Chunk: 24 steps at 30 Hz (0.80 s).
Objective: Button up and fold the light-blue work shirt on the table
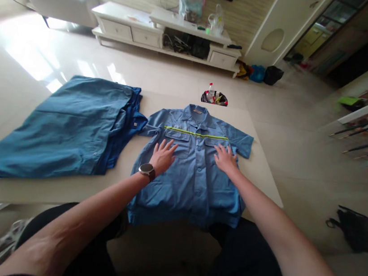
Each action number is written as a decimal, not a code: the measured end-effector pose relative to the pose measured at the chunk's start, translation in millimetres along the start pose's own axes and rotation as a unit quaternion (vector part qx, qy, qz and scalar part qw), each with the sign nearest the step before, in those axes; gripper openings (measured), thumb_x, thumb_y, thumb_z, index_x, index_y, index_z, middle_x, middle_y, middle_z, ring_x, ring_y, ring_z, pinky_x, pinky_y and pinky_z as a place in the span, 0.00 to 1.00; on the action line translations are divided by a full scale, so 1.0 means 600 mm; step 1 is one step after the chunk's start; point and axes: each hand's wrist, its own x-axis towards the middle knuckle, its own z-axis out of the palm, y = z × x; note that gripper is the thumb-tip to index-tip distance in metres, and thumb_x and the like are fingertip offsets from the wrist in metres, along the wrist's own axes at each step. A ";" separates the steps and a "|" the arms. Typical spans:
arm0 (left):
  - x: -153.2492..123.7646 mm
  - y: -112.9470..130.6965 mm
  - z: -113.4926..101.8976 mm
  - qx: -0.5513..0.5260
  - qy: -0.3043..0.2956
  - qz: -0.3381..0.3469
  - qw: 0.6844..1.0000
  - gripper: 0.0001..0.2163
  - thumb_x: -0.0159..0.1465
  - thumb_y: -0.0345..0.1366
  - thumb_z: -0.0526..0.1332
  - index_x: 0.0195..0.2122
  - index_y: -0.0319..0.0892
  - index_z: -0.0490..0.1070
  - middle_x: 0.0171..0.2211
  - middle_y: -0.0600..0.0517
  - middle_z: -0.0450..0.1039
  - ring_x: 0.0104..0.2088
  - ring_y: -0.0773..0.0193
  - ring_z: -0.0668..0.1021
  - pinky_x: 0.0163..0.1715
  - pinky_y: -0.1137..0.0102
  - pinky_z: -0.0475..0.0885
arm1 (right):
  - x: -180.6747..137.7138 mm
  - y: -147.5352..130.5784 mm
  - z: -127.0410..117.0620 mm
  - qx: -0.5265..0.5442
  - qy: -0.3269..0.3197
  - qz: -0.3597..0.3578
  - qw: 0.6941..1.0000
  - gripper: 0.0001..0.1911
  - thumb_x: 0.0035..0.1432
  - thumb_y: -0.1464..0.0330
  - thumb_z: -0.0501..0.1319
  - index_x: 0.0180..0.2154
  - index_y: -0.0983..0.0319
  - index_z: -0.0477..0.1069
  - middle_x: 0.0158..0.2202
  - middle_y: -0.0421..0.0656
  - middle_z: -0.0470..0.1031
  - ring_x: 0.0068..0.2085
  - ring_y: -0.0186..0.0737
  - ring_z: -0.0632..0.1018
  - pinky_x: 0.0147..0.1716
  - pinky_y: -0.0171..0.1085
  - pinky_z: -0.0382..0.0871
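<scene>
A blue short-sleeved work shirt (194, 175) with a yellow reflective stripe lies face up and buttoned on the pale table (261, 166), its hem hanging over the near edge. My left hand (163, 155), a watch on its wrist, rests flat on the shirt's left chest pocket with fingers spread. My right hand (225, 158) lies flat on the right chest pocket, fingers apart. Neither hand grips the cloth.
A pile of blue garments (70, 127) covers the left part of the table. A small black basket with a bottle (214, 97) sits on the floor beyond the table. A white TV cabinet (165, 36) stands at the back, a black bag (355, 228) on the floor right.
</scene>
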 end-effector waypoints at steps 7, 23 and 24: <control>-0.180 -0.091 0.000 -0.009 -0.060 -0.276 0.959 0.25 0.66 0.48 0.59 0.55 0.32 0.70 0.54 0.28 0.72 0.55 0.36 0.76 0.47 0.53 0.74 | -0.200 0.125 0.043 0.095 -0.067 0.244 0.963 0.29 0.66 0.57 0.59 0.59 0.70 0.70 0.58 0.67 0.72 0.58 0.62 0.74 0.50 0.49 0.70; -0.246 -0.053 -0.014 0.025 -0.003 -0.141 0.990 0.20 0.66 0.43 0.59 0.57 0.42 0.68 0.57 0.38 0.69 0.58 0.44 0.72 0.51 0.57 0.71 | -0.279 0.124 0.002 0.079 -0.025 0.190 0.978 0.25 0.70 0.62 0.54 0.60 0.73 0.68 0.58 0.65 0.71 0.55 0.56 0.75 0.50 0.45 0.68; -0.255 -0.041 -0.003 0.024 -0.032 -0.102 0.994 0.19 0.65 0.43 0.61 0.56 0.44 0.69 0.57 0.40 0.69 0.58 0.45 0.72 0.51 0.57 0.71 | -0.285 0.110 0.006 0.074 -0.022 0.164 0.983 0.25 0.70 0.61 0.55 0.61 0.71 0.67 0.60 0.64 0.69 0.58 0.55 0.73 0.52 0.45 0.67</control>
